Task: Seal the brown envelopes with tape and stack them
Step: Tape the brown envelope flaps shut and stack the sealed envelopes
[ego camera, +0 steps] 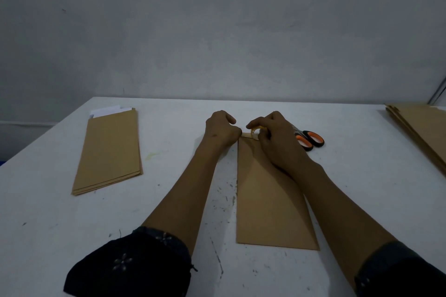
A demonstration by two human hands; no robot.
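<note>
Envelope (270,200) near front table (48,200) edge; right hand (275,137) grip holds tape roll (255,133); left hand (222,130) pinches tape end.

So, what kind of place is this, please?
Probably a plain workroom or small packing station, not a home. A bare white table stands against a blank wall, with stacks of brown envelopes at both sides and scissors at hand.

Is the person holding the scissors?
No: the scissors lie on the table beside the right hand, which grips the tape roll.
</note>
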